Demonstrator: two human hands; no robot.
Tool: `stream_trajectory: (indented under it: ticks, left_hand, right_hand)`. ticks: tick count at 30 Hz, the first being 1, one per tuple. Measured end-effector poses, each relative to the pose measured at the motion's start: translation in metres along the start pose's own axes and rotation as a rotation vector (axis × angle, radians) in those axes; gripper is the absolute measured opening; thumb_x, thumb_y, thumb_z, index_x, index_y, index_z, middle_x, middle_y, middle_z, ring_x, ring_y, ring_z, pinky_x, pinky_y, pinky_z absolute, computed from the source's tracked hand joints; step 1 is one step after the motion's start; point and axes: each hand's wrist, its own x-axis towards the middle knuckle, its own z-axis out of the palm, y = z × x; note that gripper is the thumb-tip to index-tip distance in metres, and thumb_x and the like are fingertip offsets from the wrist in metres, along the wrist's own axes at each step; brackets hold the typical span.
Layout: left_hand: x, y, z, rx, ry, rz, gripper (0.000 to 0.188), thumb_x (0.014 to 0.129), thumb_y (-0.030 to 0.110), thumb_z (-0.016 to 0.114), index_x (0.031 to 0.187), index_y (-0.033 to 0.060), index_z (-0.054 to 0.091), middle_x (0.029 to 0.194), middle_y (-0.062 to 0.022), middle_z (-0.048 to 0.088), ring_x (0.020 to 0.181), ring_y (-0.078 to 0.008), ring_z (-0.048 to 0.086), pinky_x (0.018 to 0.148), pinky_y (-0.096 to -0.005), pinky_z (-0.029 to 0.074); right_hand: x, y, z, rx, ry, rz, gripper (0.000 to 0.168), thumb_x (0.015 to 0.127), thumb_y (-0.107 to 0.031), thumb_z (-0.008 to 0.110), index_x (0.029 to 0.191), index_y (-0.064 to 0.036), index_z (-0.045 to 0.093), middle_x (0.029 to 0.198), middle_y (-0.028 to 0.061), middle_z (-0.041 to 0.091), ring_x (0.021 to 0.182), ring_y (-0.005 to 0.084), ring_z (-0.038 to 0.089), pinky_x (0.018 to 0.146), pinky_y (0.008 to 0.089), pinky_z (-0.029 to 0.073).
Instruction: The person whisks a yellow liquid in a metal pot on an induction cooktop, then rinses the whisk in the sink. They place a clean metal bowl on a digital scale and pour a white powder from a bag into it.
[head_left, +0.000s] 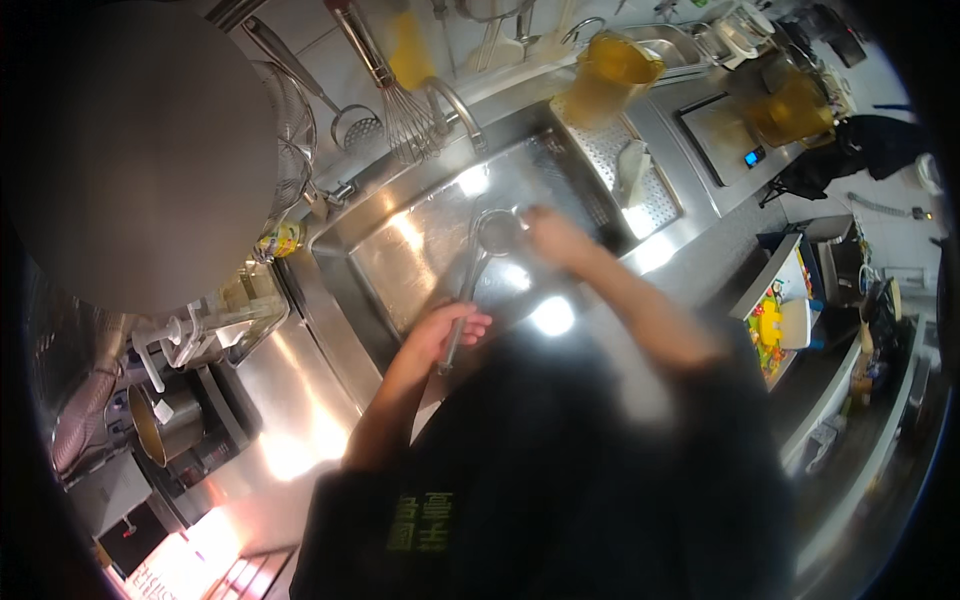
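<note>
My left hand (454, 328) holds the handle of a metal ladle or skimmer (469, 277) over a stainless steel sink (427, 247). The tool slants up from the hand, and its round head (500, 231) is beside my right hand (551, 236). My right hand is blurred, with its fingers near the rim of that head; whether it grips anything cannot be told. A curved metal faucet (459, 112) stands at the sink's back edge. The sink's bottom looks wet and shiny.
A whisk (405, 120) and a perforated skimmer (356, 127) hang behind the sink. To the right are a perforated tray (660, 187) with a cloth (634, 169), a yellowish pitcher (611, 71) and a scale (716, 142). A metal pot (169, 420) stands at the lower left.
</note>
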Motion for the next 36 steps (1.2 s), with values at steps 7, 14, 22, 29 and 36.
stream_trajectory:
  ticks: [7,14,22,29,36]
  left_hand:
    - [-0.003,0.014,0.017,0.096,0.051,-0.023,0.026,0.08,0.001,0.064,0.099,-0.0006,0.047,0.082,-0.0172,0.066,0.043,-0.0127,0.051,0.035,-0.0246,0.041]
    - [-0.011,0.019,0.064,-0.049,0.181,0.063,0.025,0.079,0.002,0.062,0.101,-0.0025,0.049,0.074,-0.0135,0.063,0.042,-0.0125,0.048,0.035,-0.026,0.039]
    - [0.063,0.048,0.09,-0.099,0.184,0.081,0.019,0.09,0.019,0.061,0.092,0.002,0.054,0.074,-0.0086,0.061,0.042,-0.0097,0.047,0.036,-0.0265,0.04]
    - [0.106,0.059,0.094,0.008,0.365,0.087,0.023,0.091,0.028,0.061,0.089,0.0052,0.055,0.072,-0.0085,0.06,0.042,-0.0123,0.049,0.037,-0.0294,0.039]
    - [0.109,0.069,0.108,0.224,0.461,0.193,0.022,0.09,0.023,0.06,0.091,0.0006,0.056,0.069,-0.0076,0.059,0.042,-0.0136,0.049,0.036,-0.03,0.039]
  right_hand:
    - [0.249,0.069,0.027,0.303,0.199,0.05,0.047,0.085,-0.019,0.057,0.127,0.0,0.052,0.113,0.0276,0.061,0.1,0.0407,0.061,0.088,0.0444,0.05]
    - [0.241,0.059,0.026,0.174,0.038,-0.107,0.046,0.09,-0.015,0.05,0.134,-0.002,0.047,0.126,0.0205,0.056,0.107,0.0355,0.06,0.093,0.0414,0.048]
    - [0.18,0.078,0.015,-0.4,-0.1,-0.404,0.055,0.09,-0.007,0.039,0.142,0.008,0.032,0.152,0.0267,0.022,0.142,0.039,0.022,0.116,0.048,0.019]
    - [0.01,0.186,-0.033,-0.205,-0.042,0.135,0.024,0.079,-0.012,0.052,0.089,0.008,0.062,0.08,0.0208,0.067,0.073,0.0339,0.069,0.063,0.0447,0.056]
    - [0.005,0.241,-0.044,-0.032,0.121,0.59,0.041,0.087,-0.033,0.062,0.099,0.005,0.054,0.092,0.0232,0.065,0.084,0.0379,0.067,0.073,0.0448,0.054]
